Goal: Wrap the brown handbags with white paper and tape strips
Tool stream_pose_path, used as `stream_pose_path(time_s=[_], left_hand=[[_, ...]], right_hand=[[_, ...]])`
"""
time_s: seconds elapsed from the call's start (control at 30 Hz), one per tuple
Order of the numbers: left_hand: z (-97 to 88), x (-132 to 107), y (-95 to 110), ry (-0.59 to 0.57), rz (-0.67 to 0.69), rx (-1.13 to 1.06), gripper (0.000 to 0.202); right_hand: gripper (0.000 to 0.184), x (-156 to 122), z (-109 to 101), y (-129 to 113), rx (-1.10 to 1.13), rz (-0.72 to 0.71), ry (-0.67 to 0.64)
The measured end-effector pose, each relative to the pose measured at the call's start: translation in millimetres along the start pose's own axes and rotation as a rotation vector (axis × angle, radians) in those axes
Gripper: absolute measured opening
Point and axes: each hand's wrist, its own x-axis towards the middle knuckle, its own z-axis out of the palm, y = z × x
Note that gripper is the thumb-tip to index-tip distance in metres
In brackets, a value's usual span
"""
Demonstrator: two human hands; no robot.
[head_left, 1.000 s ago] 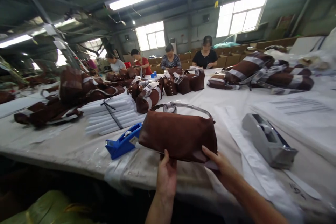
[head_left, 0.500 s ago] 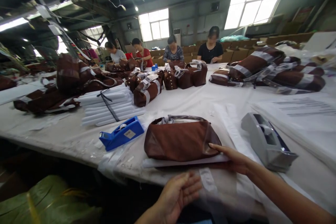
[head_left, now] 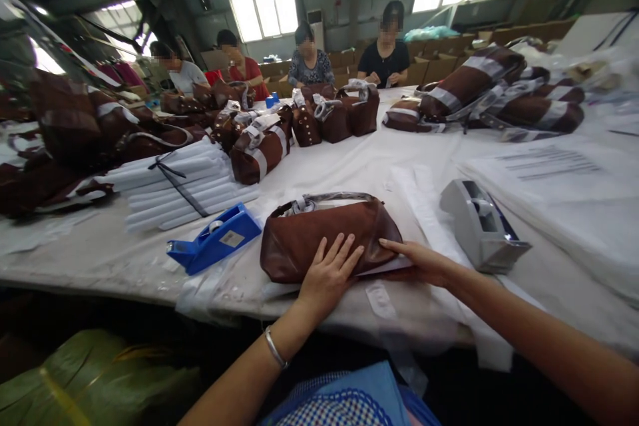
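A brown leather handbag (head_left: 299, 236) with a wrapped handle lies flat on the white-covered table (head_left: 359, 173), near its front edge. My left hand (head_left: 329, 273) lies flat on the bag's front, fingers spread. My right hand (head_left: 417, 259) rests open at the bag's right end, fingertips touching the bag and a white sheet (head_left: 384, 269) under it. Neither hand grips anything.
A blue tape dispenser (head_left: 214, 243) sits left of the bag, a grey one (head_left: 479, 223) to the right. A tied bundle of white rolls (head_left: 174, 183) lies further left. Several wrapped brown bags (head_left: 309, 123) fill the table's middle and sides. Several people sit at the far edge.
The bag went from held up in both hands to lying on the table. My left hand has risen from below the edge and now lies on the bag.
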Motion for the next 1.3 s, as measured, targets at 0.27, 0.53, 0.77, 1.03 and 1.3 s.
stream_pose_path(time_s=[0.27,0.53,0.77,1.03,1.3], left_hand=[[11.0,-8.1,6.3,0.009,-0.226,-0.261,0.045],[13.4,-21.5,-2.8,-0.14,-0.029,0.134,0.065],[17.3,-26.6,-11.4,-0.138,0.104,0.376,0.073],[21.0,-28.1,-13.7,-0.089,0.149,0.47,0.067],[22.2,-27.4,-15.0,-0.109,0.13,0.468,0.057]], right_hand=[[0.063,-30.3,2.8,22.6,-1.073,-0.753,0.661],[0.03,-32.3,12.6,35.7,-1.271,-0.982,0.156],[0.03,18.9,38.9,-52.6,-1.254,-0.934,0.366],[0.026,148.5,76.1,-134.4,-1.632,-0.275,0.355],[0.034,173.0,75.3,-123.2,-1.632,-0.118,0.3]])
